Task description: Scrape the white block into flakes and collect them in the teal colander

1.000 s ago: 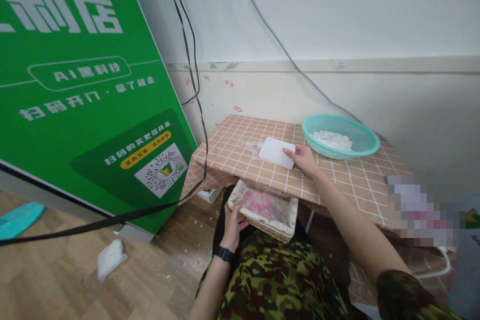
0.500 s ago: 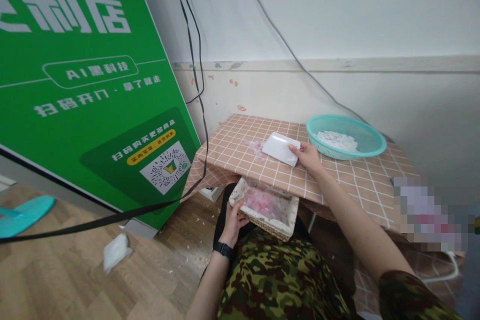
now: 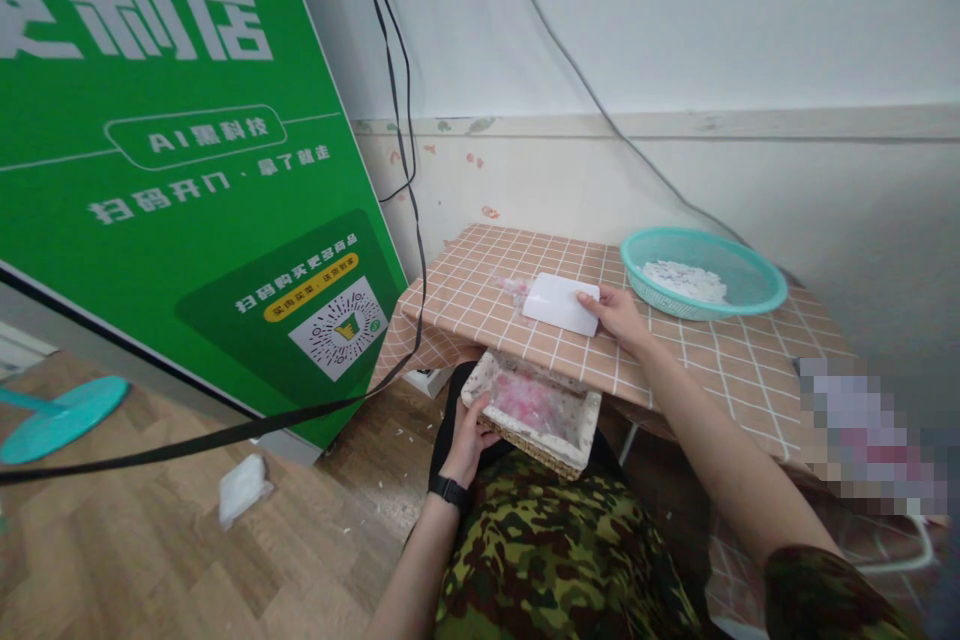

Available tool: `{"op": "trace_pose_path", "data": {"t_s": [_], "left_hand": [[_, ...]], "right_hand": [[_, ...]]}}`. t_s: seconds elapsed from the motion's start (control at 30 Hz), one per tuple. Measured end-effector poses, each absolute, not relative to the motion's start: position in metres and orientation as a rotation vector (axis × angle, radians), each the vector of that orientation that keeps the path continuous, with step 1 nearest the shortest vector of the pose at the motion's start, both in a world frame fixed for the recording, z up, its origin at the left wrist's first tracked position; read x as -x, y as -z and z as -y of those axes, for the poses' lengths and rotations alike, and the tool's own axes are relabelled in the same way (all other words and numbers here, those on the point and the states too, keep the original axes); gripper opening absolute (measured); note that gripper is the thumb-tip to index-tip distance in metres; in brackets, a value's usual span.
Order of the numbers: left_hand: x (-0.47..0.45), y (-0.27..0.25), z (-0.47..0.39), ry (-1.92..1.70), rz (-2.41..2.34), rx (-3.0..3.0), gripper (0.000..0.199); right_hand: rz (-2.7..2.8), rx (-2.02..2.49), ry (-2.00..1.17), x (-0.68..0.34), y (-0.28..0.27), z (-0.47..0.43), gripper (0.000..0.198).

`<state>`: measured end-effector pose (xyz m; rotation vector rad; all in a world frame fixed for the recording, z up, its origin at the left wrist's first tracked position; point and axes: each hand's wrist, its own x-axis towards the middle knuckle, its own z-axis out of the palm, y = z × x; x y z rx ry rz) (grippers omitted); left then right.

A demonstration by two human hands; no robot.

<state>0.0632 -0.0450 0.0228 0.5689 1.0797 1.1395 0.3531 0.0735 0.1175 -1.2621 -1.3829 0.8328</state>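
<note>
My right hand (image 3: pixel 615 312) grips the right edge of a flat white card-like sheet (image 3: pixel 559 303), thumb on top. The sheet lies low over the checked tablecloth. Partly covered by its left edge are small pink and clear plastic-looking pieces (image 3: pixel 513 286). Below the table's front edge, my left hand (image 3: pixel 468 440) is closed on the left side of a cloth-lined wicker basket (image 3: pixel 574 460), held above my lap. Inside the basket sits a pile of pink and clear plastic-looking material (image 3: pixel 529 402); its exact kind cannot be made out.
On the table's right stands a turquoise plastic sieve basket (image 3: pixel 750 295) with small white pieces (image 3: pixel 684 280) in it. A black strap (image 3: pixel 225 437) crosses in front of a green signboard cabinet (image 3: pixel 187 270) at left. A white plastic packet (image 3: pixel 242 488) lies on the floor.
The white sheet has turned slightly and now lies flatter against the table. My left hand and the wicker basket stay nearly in place. The view has shifted a little.
</note>
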Motion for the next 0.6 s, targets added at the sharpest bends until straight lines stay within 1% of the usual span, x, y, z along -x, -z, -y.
{"op": "trace_pose_path", "data": {"t_s": [0.3,0.47,0.53,0.6], "left_hand": [[-0.063,-0.028,0.046,-1.133,-1.084,-0.552,0.054],[-0.063,-0.03,0.047,-1.147,-1.075,-0.573,0.052],[-0.063,-0.029,0.048,-1.174,-1.075,-0.582,0.052],[-0.062,-0.028,0.049,-1.21,-1.092,-0.597,0.052]], "right_hand": [[1.343,1.239,-0.916,-0.354,-0.118,-0.072,0.045],[1.35,1.267,-1.014,-0.353,-0.121,-0.068,0.046],[1.286,1.278,-0.952,-0.358,-0.123,-0.069,0.046],[1.192,1.302,-0.814,-0.366,-0.124,-0.071,0.044]]}}
